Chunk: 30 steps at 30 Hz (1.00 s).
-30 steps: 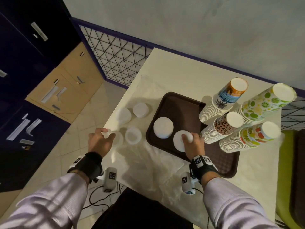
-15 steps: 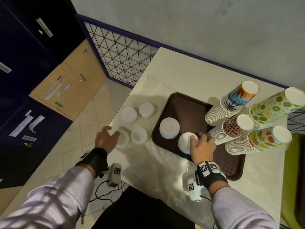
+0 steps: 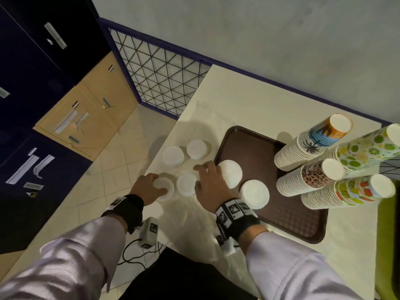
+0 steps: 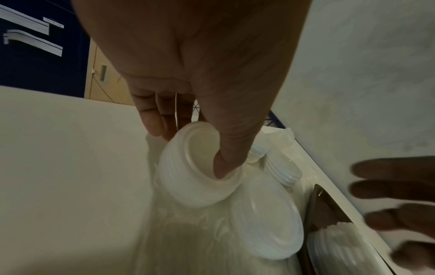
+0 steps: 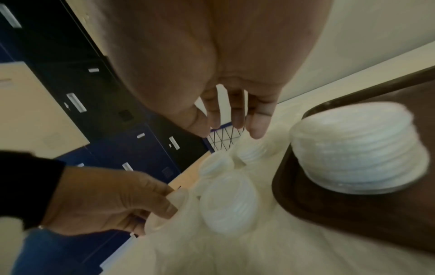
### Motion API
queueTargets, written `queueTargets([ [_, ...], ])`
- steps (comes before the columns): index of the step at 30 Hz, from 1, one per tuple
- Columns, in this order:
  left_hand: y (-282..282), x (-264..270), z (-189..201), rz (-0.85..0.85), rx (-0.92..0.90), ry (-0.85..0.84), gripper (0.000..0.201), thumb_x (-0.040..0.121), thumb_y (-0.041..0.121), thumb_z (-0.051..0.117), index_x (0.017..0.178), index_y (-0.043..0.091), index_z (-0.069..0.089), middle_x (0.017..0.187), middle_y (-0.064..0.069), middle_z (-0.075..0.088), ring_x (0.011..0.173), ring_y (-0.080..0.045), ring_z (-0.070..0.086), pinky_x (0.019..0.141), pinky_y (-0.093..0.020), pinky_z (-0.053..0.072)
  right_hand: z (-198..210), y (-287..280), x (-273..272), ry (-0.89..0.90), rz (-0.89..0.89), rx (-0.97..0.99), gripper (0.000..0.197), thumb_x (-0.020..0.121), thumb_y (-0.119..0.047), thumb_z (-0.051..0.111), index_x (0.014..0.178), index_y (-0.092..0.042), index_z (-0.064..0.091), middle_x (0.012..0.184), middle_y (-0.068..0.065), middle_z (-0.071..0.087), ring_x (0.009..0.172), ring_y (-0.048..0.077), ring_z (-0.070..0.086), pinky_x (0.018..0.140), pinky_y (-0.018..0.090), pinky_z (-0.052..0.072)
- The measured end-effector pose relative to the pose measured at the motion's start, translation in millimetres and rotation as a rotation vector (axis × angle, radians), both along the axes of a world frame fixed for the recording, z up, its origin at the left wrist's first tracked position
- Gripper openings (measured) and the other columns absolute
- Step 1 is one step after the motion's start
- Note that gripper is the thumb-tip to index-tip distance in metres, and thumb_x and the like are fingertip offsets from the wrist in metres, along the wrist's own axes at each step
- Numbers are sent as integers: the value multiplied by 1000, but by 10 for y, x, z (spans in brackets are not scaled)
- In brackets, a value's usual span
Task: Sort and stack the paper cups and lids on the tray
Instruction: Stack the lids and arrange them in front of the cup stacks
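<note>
No brand or readable writing is showing on any item; the wrist bands are carrying only black-and-white square marker codes.

The left hand (image 3: pixel 149 187) is gripping a stack of white lids (image 3: pixel 163 188), thumb pressed into the top recess and fingers curled round the far side, as the left wrist view confirms (image 4: pixel 197 167). This stack is tilting slightly off the table (image 3: pixel 249 100).

The right hand (image 3: pixel 211 184) is hovering with fingers spread and relaxed, holding nothing. It is sitting just right of a second stack (image 3: pixel 186 184) and is partly covering a third stack (image 3: pixel 232 173) on the tray (image 3: pixel 281 217). Whether the fingertips are touching the second stack cannot be told.

A fourth stack (image 3: pixel 255 193) is standing on the tray, right of the right hand. Two more stacks (image 3: pixel 173 155) (image 3: pixel 196 148) are lying on the table beyond both hands.

Four cup columns (image 3: pixel 311 141) are leaning on the tray's far right; the green-patterned one is cut off by the frame edge. Both wrist views are blurred, so lid counts are not readable.

Compared with half a second ago, the right hand is no longer resting on the fourth stack and is now positioned over the tray's left edge. The left hand is remaining on its stack.
</note>
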<state>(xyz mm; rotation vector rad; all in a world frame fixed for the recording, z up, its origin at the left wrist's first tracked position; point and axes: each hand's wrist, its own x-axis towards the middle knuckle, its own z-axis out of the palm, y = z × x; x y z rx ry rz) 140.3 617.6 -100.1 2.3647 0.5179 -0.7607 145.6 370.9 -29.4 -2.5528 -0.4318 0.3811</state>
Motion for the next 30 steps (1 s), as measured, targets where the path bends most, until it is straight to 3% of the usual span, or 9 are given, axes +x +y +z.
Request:
queueTargets([
  [4,-1,22,8,-23,-1,-13,80,83,41,85,149,11,50,141,-15,55,120,-32,60,93,-34,48,-218,262,145,39,78,-217,55,95,-22,54,147,-13,37,142,15,38,126,36,40,109,43,39],
  [8,-12,30,5,-59,-12,-39,67,84,36,84,141,11,59,130,-14,64,104,-27,63,83,-31,46,-443,375,252,128,138,-369,54,94,-18,52,144,-8,33,139,17,40,129,39,40,109,42,36],
  [15,14,44,-26,-42,-4,-8,74,76,43,89,136,13,57,129,-10,60,111,-28,63,95,-38,53,-584,457,284,133,135,-402,45,96,-29,58,134,-10,42,133,13,41,123,34,43,97,42,48],
  [19,25,61,-65,-29,-13,13,73,75,44,89,131,16,52,127,-7,60,115,-27,60,98,-39,51,-608,465,313,104,139,-407,45,95,-33,63,131,-11,45,132,13,39,117,32,44,93,41,51],
  [24,21,55,-66,-58,29,37,84,74,57,84,141,20,49,136,-6,56,129,-31,50,109,-42,44,-607,459,352,132,143,-388,51,94,-36,66,131,-11,43,128,12,46,114,29,51,93,39,52],
  [28,1,47,-41,-76,12,68,90,64,67,78,139,23,53,134,-8,56,123,-32,55,107,-46,48,-594,493,366,154,134,-358,50,93,-32,68,129,-10,42,128,11,48,116,28,52,92,39,51],
  [30,-3,41,-34,-54,-12,61,87,68,59,84,140,21,53,136,-9,51,120,-31,57,104,-44,51,-581,505,352,156,125,-350,52,92,-32,70,128,-9,41,127,11,48,115,28,52,92,38,52],
])
